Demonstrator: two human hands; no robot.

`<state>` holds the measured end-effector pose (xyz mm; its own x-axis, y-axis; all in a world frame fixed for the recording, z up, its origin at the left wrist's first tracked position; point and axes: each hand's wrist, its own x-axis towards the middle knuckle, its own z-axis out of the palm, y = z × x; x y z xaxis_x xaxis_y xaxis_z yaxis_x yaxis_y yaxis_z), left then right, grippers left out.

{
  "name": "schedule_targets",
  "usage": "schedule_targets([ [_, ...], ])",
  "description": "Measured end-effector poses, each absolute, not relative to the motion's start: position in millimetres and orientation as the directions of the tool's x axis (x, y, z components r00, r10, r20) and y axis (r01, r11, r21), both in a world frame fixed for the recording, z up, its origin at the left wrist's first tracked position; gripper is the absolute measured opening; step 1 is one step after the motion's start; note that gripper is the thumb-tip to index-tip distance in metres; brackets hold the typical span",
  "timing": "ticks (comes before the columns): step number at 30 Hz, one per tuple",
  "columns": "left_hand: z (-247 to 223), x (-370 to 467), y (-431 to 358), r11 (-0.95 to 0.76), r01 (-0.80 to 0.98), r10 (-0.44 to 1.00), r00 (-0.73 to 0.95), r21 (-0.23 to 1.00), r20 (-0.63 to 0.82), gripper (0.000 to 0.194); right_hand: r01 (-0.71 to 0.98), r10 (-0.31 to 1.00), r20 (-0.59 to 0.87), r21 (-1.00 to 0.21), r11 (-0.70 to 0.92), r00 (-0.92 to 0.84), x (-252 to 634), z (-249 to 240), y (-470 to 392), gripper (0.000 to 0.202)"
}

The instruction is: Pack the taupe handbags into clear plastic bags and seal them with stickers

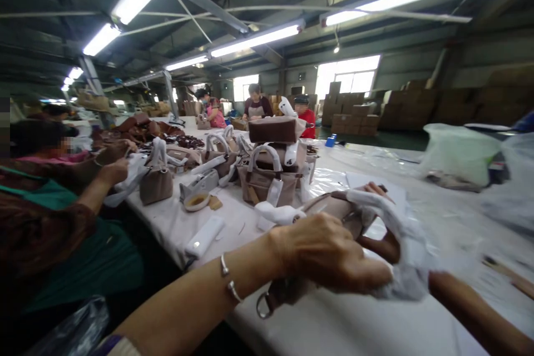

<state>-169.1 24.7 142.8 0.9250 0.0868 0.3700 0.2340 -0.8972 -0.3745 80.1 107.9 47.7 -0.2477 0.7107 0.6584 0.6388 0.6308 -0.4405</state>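
A taupe handbag [334, 206] lies tilted in front of me, its handle [411, 250] wrapped in white padding. My left hand [334, 250], with a silver bangle at the wrist, is closed on the near side of the bag, thumb stretched toward the wrapped handle. Reaching in from the right, my right hand [386, 245] is partly hidden behind that handle. Its fingers curl around the far side of the bag. A metal ring [263, 306] hangs from the bag below my left wrist.
Several wrapped handbags [267, 178] are stacked on the white table [292, 322]. A tape roll [196, 202] and a white box-like item [205, 236] lie left of me. One co-worker [62, 222] handles white wrapping at the left. Plastic bags [459, 156] stand at the right.
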Motion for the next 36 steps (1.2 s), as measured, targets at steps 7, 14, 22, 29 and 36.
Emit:
schedule_targets([
  [7,33.3,-144.3,10.7,-0.934,-0.055,-0.125,0.976,-0.353,0.178,0.026,0.805,0.749,0.518,-0.177,0.566,-0.413,185.4,-46.8,3.2,0.055],
  [14,25.8,-193.2,-9.4,-0.950,0.220,0.140,0.933,-0.220,0.330,0.038,0.764,0.916,0.372,-0.545,0.346,-0.150,178.1,-31.2,-13.4,0.027],
  [22,22.2,-146.4,44.5,-0.435,0.764,0.893,0.302,0.476,0.333,0.075,0.794,0.938,0.309,-0.525,0.306,-0.158,75.2,22.5,61.8,0.026],
  [29,23.6,-134.2,69.0,-0.227,0.605,0.970,0.071,0.763,0.233,0.059,0.657,0.988,0.130,-0.738,0.153,-0.084,75.6,22.2,64.3,0.043],
  [36,23.6,-158.1,87.0,-0.138,0.829,0.935,-0.072,0.542,0.348,0.050,0.855,0.862,0.505,-0.470,0.220,0.055,59.8,19.9,82.2,0.038],
])
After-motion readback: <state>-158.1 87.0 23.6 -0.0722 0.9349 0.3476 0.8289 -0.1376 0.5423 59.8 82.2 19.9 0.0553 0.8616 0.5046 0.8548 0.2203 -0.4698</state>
